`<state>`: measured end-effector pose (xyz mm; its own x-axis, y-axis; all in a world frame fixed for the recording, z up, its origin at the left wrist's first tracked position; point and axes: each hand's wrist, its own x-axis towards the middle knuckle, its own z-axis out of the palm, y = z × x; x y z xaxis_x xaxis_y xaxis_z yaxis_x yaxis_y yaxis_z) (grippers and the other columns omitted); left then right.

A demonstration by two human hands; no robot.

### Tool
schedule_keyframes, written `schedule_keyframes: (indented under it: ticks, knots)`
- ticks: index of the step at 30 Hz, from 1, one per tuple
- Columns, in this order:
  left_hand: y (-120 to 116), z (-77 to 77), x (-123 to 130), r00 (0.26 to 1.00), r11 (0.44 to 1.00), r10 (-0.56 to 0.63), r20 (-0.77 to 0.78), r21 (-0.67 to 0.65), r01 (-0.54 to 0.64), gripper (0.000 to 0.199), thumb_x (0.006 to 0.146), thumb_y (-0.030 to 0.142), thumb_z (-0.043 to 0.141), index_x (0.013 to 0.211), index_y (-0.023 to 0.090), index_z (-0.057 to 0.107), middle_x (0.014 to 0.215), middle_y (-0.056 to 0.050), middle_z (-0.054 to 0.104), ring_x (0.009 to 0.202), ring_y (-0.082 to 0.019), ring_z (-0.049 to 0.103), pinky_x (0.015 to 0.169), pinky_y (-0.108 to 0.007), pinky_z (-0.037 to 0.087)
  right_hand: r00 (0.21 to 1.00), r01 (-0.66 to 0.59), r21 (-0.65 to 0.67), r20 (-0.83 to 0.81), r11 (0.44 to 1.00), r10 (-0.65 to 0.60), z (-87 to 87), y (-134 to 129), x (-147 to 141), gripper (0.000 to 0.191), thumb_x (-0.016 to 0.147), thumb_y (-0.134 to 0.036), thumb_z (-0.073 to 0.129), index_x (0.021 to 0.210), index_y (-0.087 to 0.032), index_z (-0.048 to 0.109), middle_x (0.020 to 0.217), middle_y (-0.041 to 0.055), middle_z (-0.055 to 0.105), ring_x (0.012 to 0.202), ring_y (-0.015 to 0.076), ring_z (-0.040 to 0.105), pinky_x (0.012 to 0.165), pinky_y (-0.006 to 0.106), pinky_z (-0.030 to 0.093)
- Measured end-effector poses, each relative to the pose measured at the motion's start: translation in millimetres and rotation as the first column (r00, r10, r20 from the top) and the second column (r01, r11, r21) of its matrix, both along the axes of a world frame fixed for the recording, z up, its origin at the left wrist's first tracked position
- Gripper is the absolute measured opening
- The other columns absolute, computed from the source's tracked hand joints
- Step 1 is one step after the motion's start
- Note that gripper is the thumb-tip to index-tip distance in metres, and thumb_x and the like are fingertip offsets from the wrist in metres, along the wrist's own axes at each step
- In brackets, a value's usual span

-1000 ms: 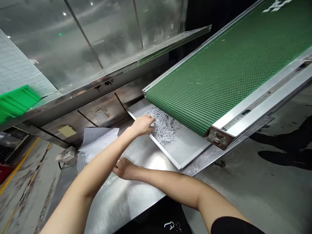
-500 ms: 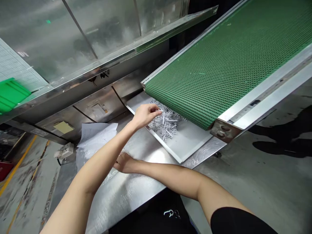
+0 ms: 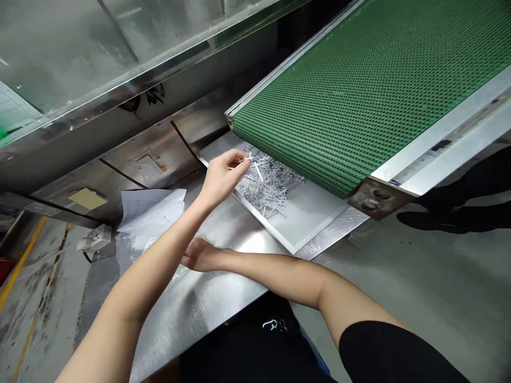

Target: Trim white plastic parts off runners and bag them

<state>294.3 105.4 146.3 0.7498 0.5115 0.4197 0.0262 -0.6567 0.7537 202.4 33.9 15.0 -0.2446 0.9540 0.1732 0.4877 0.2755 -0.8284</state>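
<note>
My left hand (image 3: 223,173) pinches a small, thin white piece (image 3: 258,171) between thumb and fingertips, just above a heap of similar pieces (image 3: 265,186). The heap lies in a shallow white tray (image 3: 307,218), partly under the conveyor's end. Lower down, my right hand (image 3: 202,255) passes beneath my left forearm with its fingers curled and partly covered by that arm. Clear plastic film (image 3: 131,250) lies on the metal table beside it, and I cannot make out what these fingers hold.
A green conveyor belt (image 3: 339,106) slopes down to the tray from the upper right. White paper sheets (image 3: 149,207) lie on the metal table (image 3: 235,234). A power socket block (image 3: 98,236) is at its left edge. A steel ledge (image 3: 131,85) runs overhead. Dark shoes show at right.
My view has shifted, so the table and belt sit a little differently. My left hand stays over the heap with a white piece pinched; my right hand remains low under the left forearm.
</note>
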Motion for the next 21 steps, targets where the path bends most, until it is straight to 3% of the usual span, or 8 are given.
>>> schedule_keyframes:
  ticks: [2,6,9,13,16,21]
  knots:
    - [5,-1.7,1,0.998,0.989,-0.036,0.051,-0.138,0.043,0.021,0.097,0.039,0.080,0.097,0.019,0.074,0.090,-0.002,0.075,0.081,-0.015,0.069,0.076,-0.026,0.058,1.000,-0.018,-0.002,0.011,1.000,0.018,2.6,-1,1,0.043,0.107,-0.025,0.070,0.066,-0.020,0.060,0.078,0.0022,0.070,0.085,0.0192,0.065,0.075,0.030,0.043]
    - [8,-3.1,0,0.992,0.948,-0.059,0.115,-0.304,0.091,0.030,0.098,0.049,0.080,0.101,0.021,0.066,0.104,-0.004,0.077,0.090,-0.015,0.073,0.080,-0.027,0.064,0.999,-0.035,0.006,0.024,0.999,0.034,5.4,-2,2,0.039,0.108,-0.026,0.070,0.070,-0.020,0.065,0.081,0.0022,0.072,0.086,0.0196,0.066,0.077,0.030,0.044]
    - [5,-1.2,-3,0.998,0.968,-0.052,0.021,-0.245,0.056,0.031,0.099,0.049,0.079,0.098,0.021,0.065,0.106,-0.004,0.077,0.093,-0.015,0.073,0.083,-0.027,0.065,0.999,-0.050,0.015,0.020,0.999,0.049,5.9,-2,4,0.039,0.110,-0.031,0.070,0.072,-0.020,0.069,0.081,0.0022,0.072,0.085,0.0198,0.066,0.075,0.030,0.044]
    - [-3,8.1,-7,0.988,0.978,-0.152,0.034,-0.137,0.155,0.031,0.097,0.048,0.084,0.099,0.020,0.071,0.110,-0.006,0.078,0.098,-0.017,0.074,0.086,-0.027,0.064,0.999,-0.047,0.026,0.021,0.999,0.046,2.4,-1,3,0.033,0.109,-0.030,0.071,0.078,-0.019,0.074,0.079,0.0021,0.072,0.085,0.0207,0.067,0.075,0.031,0.045]
    - [-5,14.4,-7,0.985,0.971,-0.114,0.132,-0.195,0.138,0.031,0.099,0.048,0.083,0.100,0.020,0.069,0.104,-0.004,0.077,0.090,-0.015,0.074,0.078,-0.025,0.066,0.999,-0.045,0.028,0.024,0.999,0.045,-3.1,1,0,0.029,0.109,-0.032,0.072,0.083,-0.019,0.078,0.080,0.0023,0.074,0.085,0.0211,0.067,0.075,0.031,0.045]
    - [-2,10.8,-14,0.995,0.930,-0.020,0.099,-0.363,0.055,0.033,0.099,0.047,0.082,0.099,0.020,0.063,0.104,-0.004,0.078,0.085,-0.013,0.074,0.072,-0.025,0.070,0.998,-0.064,0.053,0.020,0.997,0.063,-12.6,1,-2,0.027,0.112,-0.033,0.068,0.093,-0.019,0.082,0.087,0.0041,0.078,0.092,0.0226,0.071,0.080,0.032,0.047]
